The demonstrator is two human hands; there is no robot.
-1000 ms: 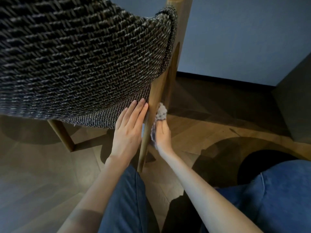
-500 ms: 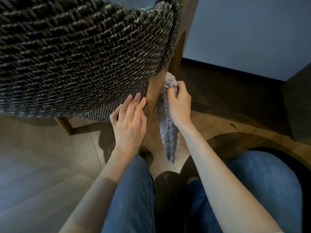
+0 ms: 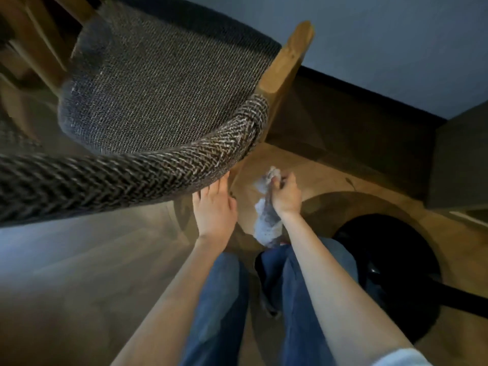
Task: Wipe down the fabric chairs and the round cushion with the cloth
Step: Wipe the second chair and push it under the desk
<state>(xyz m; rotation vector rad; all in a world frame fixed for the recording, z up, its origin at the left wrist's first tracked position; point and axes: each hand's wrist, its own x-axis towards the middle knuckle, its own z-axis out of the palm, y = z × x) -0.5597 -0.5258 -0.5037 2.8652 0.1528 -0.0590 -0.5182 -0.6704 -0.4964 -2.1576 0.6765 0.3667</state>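
- Chair [image 3: 163, 101]: coarse herringbone weave, curved padded back, wooden frame.
- Left hand [image 3: 215, 211] fingers straight, touching the back; right hand [image 3: 286, 196] fingers clamped on nubby pale cloth [image 3: 265, 225].
- Wood floor [image 3: 79, 286], blue-grey wall [image 3: 369, 35].

From the right hand [image 3: 286, 196], by which the cloth [image 3: 266, 223] is gripped, 10 and 11 o'clock are barred by the chair's back rail [image 3: 158, 165], and 12 by its wooden post [image 3: 285, 62]. Floor [image 3: 330, 159] is left open toward 1 and 2 o'clock, bounded by a cabinet [image 3: 462, 159] at 3 and a black round object [image 3: 390, 273] at 4.
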